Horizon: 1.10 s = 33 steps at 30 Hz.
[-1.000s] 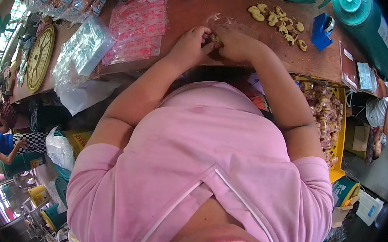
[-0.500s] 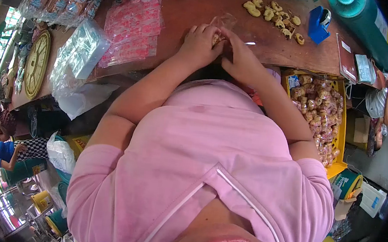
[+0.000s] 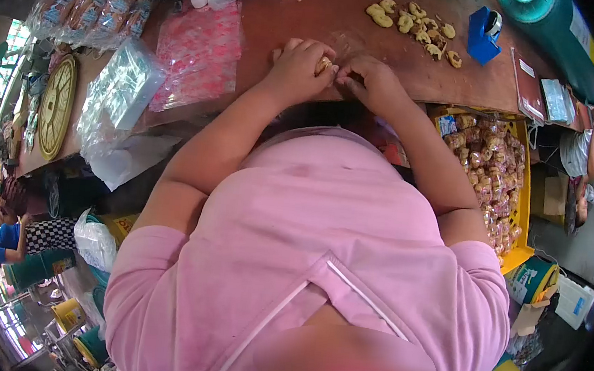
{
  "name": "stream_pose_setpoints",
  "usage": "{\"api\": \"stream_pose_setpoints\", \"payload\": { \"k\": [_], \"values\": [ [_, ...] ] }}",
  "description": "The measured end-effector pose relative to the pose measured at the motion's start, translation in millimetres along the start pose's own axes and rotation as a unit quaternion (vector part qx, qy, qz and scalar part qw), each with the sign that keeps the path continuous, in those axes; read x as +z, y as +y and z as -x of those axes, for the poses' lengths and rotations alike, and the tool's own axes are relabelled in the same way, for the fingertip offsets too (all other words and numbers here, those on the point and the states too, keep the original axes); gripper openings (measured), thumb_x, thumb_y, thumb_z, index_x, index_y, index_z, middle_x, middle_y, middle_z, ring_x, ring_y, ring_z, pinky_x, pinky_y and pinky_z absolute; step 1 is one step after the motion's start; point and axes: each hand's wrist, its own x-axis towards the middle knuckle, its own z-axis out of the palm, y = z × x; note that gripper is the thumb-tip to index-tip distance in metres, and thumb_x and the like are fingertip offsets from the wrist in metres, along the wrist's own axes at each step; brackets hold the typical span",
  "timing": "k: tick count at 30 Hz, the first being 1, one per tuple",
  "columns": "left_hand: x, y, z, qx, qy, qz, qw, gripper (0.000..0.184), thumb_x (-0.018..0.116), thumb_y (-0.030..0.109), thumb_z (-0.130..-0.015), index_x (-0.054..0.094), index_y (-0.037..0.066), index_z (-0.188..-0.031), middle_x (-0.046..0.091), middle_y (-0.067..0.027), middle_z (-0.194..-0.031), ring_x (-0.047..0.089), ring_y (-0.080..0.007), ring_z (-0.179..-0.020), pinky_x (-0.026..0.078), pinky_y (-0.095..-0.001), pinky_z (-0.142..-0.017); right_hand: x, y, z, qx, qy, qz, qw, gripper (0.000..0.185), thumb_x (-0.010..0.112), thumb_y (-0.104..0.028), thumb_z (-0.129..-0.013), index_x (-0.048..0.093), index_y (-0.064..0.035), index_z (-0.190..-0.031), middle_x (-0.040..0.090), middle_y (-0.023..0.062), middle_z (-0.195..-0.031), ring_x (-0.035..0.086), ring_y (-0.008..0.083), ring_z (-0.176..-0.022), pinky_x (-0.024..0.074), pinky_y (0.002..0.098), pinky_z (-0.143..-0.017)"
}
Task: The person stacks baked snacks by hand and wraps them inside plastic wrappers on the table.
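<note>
My left hand [image 3: 300, 68] wraps round a small bag of cookies [image 3: 324, 64] in clear plastic at the table's near edge. Just right of it, my right hand [image 3: 368, 80] has its fingers pinched together; whatever they may hold is too small to make out. Clear film shows behind the hands. Loose curled cookies [image 3: 423, 34] lie farther back on the brown table [image 3: 284, 23]. Left of my hands is a stack of pink-printed plastic bags [image 3: 199, 51]. A blue tape dispenser [image 3: 484, 36] stands to the right of the cookies.
A yellow crate [image 3: 522, 228] of packed cookies stands at my right, below the table. Bread packs [image 3: 100, 0], a clear plastic package [image 3: 126, 83] and an oval clock [image 3: 56, 106] are at left. A teal bottle [image 3: 564, 47] is at back right. Other people appear at both sides.
My hands have shifted, and the right hand has come away from the cookie bag, which stays in the left. The view has moved slightly, showing more of the crate.
</note>
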Motion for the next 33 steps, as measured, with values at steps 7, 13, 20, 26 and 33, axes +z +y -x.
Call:
{"api": "stream_pose_setpoints", "payload": {
  "k": [7, 13, 20, 26, 33],
  "values": [
    [-19.3, 35.8, 9.9, -0.032, -0.018, -0.078, 0.996, 0.053, 0.072, 0.05, -0.088, 0.066, 0.008, -0.121, 0.06, -0.0115, -0.131, 0.051, -0.0348, -0.125, 0.039, -0.0571, -0.104, 8.3, -4.5, -4.0, 0.085, -0.016, -0.066, 0.994, 0.02, 0.073, -0.01, -0.086, 0.069, -0.0048, -0.104, 0.072, 0.0186, -0.098, 0.07, 0.0371, -0.092, 0.0546, 0.0439, -0.084],
    [-7.4, 19.2, 5.2, 0.02, -0.013, -0.071, 0.997, 0.053, 0.075, 0.043, -0.087, 0.065, 0.005, -0.123, 0.06, -0.0134, -0.129, 0.052, -0.0362, -0.123, 0.045, -0.0549, -0.102, -6.3, -14.8, -18.3, 0.09, -0.052, -0.038, 0.994, 0.025, 0.076, -0.007, -0.081, 0.067, -0.0052, -0.103, 0.071, 0.0164, -0.097, 0.068, 0.0379, -0.093, 0.0533, 0.045, -0.082],
    [-8.3, 9.6, 2.4, 0.085, 0.009, -0.045, 0.995, 0.043, 0.076, 0.03, -0.085, 0.066, 0.006, -0.119, 0.062, -0.0144, -0.124, 0.055, -0.0374, -0.118, 0.047, -0.0502, -0.102, 1.2, -14.4, 5.6, -0.009, 0.02, 0.238, 0.971, 0.03, 0.08, -0.023, -0.08, 0.072, -0.0132, -0.108, 0.066, 0.0087, -0.113, 0.059, 0.0333, -0.113, 0.0456, 0.0468, -0.097],
    [-7.8, 0.7, -0.6, 0.099, -0.017, -0.031, 0.994, 0.04, 0.074, 0.031, -0.086, 0.066, 0.009, -0.118, 0.063, -0.013, -0.125, 0.055, -0.0363, -0.12, 0.046, -0.0505, -0.102, -9.9, -24.1, 35.5, -0.034, -0.006, 0.192, 0.981, 0.02, 0.074, -0.02, -0.085, 0.077, -0.0158, -0.105, 0.067, 0.002, -0.11, 0.058, 0.0302, -0.11, 0.0445, 0.0467, -0.096],
    [-20.9, 6.1, -0.8, 0.089, -0.046, -0.059, 0.993, 0.043, 0.073, 0.036, -0.086, 0.065, 0.012, -0.121, 0.062, -0.0098, -0.128, 0.053, -0.0346, -0.125, 0.044, -0.054, -0.101, -20.3, -8.3, -10.5, -0.043, -0.056, 0.126, 0.99, 0.014, 0.077, -0.018, -0.084, 0.076, -0.0122, -0.097, 0.07, 0.0063, -0.099, 0.064, 0.03, -0.1, 0.05, 0.0429, -0.089]
  ]
}}
